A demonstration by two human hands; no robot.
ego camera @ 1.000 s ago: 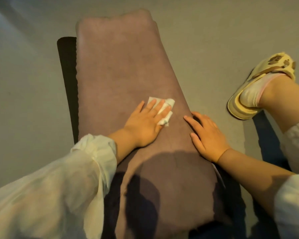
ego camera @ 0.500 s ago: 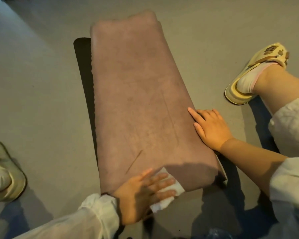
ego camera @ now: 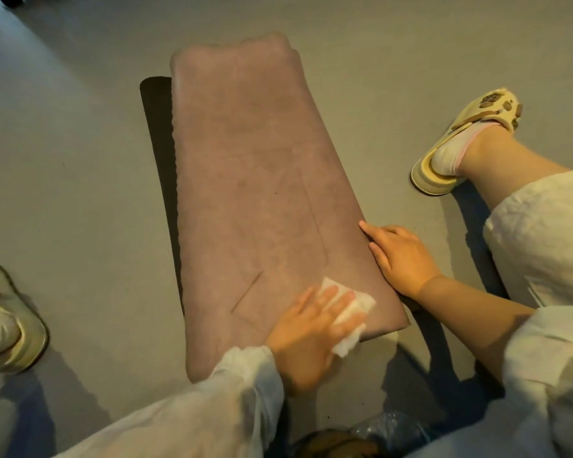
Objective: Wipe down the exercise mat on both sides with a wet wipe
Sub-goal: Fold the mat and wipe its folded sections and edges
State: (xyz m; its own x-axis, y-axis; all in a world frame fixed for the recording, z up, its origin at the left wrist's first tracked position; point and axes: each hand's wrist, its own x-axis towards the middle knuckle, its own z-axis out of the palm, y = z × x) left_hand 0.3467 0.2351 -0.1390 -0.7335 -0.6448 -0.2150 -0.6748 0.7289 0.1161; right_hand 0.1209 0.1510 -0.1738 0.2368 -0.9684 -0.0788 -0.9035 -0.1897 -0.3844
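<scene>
A mauve exercise mat [ego camera: 255,180] lies folded on the grey floor, its dark underside [ego camera: 158,153] showing along the left edge. My left hand [ego camera: 308,332] lies flat with straight fingers on a white wet wipe [ego camera: 351,315], pressing it onto the mat's near right corner. My right hand [ego camera: 402,256] rests flat on the mat's right edge, fingers extended, holding nothing.
My right foot in a cream slipper [ego camera: 460,143] is planted on the floor right of the mat; my left slipper [ego camera: 10,319] sits at the left edge. A crinkled clear plastic pack [ego camera: 391,431] lies at the bottom near my knees. Bare grey floor [ego camera: 80,193] surrounds the mat.
My left hand swept the wipe from the mat's middle down to its near edge, then back up onto the near right corner. My right hand stayed on the right edge.
</scene>
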